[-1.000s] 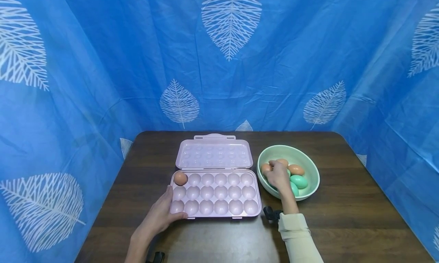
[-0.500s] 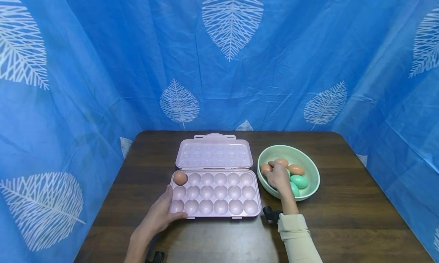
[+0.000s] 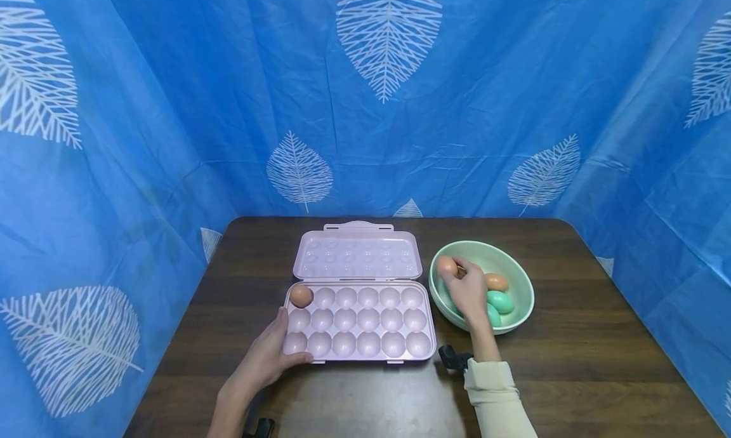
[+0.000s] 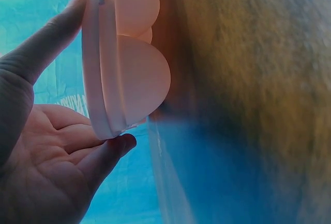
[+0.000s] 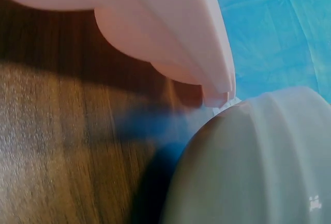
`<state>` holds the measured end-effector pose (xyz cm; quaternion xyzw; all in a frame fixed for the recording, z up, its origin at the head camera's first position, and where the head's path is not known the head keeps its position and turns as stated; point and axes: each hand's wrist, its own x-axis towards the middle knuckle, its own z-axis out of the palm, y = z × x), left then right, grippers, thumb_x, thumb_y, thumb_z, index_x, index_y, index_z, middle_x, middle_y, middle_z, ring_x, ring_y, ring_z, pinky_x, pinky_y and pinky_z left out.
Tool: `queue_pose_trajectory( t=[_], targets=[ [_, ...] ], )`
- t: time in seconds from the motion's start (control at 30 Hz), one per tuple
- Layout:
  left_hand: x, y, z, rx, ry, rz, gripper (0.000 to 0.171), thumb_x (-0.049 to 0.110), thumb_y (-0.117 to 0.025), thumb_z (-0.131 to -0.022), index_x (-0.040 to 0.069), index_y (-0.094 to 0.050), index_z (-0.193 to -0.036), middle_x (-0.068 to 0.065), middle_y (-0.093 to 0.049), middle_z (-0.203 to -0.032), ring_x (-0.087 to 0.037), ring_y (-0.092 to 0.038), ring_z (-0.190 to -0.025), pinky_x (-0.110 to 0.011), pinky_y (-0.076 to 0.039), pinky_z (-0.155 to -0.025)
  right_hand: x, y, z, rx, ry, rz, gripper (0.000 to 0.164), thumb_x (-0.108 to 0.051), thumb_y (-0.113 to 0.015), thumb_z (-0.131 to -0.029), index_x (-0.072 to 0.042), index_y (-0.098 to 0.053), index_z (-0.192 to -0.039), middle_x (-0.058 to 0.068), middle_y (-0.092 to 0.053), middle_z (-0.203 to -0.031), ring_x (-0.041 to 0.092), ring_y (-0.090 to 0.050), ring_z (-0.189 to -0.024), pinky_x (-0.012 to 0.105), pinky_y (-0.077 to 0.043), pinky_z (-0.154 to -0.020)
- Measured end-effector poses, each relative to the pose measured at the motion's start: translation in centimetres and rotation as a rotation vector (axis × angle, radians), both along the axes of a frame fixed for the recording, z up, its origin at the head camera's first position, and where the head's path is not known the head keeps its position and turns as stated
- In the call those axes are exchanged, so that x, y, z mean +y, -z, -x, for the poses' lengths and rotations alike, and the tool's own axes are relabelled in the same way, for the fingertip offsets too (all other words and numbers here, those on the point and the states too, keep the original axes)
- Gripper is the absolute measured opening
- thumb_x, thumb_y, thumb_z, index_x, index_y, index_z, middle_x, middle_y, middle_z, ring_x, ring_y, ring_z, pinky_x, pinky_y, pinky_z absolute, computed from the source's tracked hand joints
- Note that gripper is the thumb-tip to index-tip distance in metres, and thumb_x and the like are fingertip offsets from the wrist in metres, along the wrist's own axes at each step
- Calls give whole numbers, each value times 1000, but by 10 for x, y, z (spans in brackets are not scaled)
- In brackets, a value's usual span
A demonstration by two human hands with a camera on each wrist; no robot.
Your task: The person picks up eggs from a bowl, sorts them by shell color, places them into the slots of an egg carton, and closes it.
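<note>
A pink egg box (image 3: 344,320) lies with its lid (image 3: 356,255) folded back. One brown egg (image 3: 301,296) sits in its far left cup. My left hand (image 3: 264,355) grips the near left corner, thumb along the front edge and fingers at the left side; the left wrist view shows the box's side and rounded cups (image 4: 142,79) against that hand (image 4: 49,167). Over the left part of a pale green bowl (image 3: 518,276), my right hand (image 3: 469,292) pinches another brown egg (image 3: 447,265). In the bowl are a brown egg (image 3: 495,282) and green eggs (image 3: 500,301), partly hidden by the hand.
The bowl stands just right of the box on a dark wooden table (image 3: 582,336). In the right wrist view, the bowl's outer wall (image 5: 248,167) is close to the box's end (image 5: 207,43). Blue curtains (image 3: 365,159) with white leaf prints surround the table's back and sides.
My right hand has raised a brown egg from the left of the bowl, up and slightly away from the other eggs. The left hand and the egg box stay put.
</note>
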<state>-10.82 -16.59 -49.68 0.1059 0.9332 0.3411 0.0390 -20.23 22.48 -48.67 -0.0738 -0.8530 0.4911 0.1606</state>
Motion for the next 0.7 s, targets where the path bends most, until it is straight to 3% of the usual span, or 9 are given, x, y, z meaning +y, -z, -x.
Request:
queue_pose_trajectory(
  t=[0.2, 0.37, 0.43, 0.63, 0.7],
  targets=[
    [-1, 0, 0, 9, 4, -6, 111, 40, -86, -74, -19, -25, -145, -38, -26, -150, -46, -31, -139, -54, -29, -111, -5, -3, -3, 90, -31, 155, 43, -7, -73, -88, 9, -61, -126, 27, -62, -124, 37, -60, -115, 42, -49, -95],
    [-1, 0, -1, 5, 1, -7, 112, 40, -86, -73, -18, -25, -146, -37, -26, -151, -46, -32, -138, -54, -30, -110, -13, -7, -7, 130, -89, 222, 43, -8, -75, -88, 8, -62, -125, 24, -60, -125, 32, -60, -116, 21, -52, -87],
    [-1, 0, -1, 5, 1, -11, 112, 40, -87, -73, -18, -25, -146, -37, -26, -151, -46, -32, -138, -55, -30, -110, -19, -16, -12, 126, -111, 239, 43, -7, -75, -88, 9, -62, -125, 26, -61, -124, 33, -59, -116, 18, -51, -86],
    [1, 0, 0, 16, 0, -17, 111, 38, -87, -73, -18, -25, -146, -38, -27, -150, -47, -33, -138, -56, -30, -109, -45, -56, -34, 94, -160, 231, 46, 0, -72, -88, 17, -56, -127, 32, -58, -127, 41, -57, -118, 44, -49, -95],
    [1, 1, 0, 13, -2, -18, 111, 38, -87, -73, -18, -25, -146, -38, -27, -150, -47, -33, -138, -56, -30, -109, -52, -61, -37, 91, -175, 238, 46, 0, -72, -88, 18, -55, -127, 33, -57, -127, 41, -57, -117, 47, -48, -96]
  ],
)
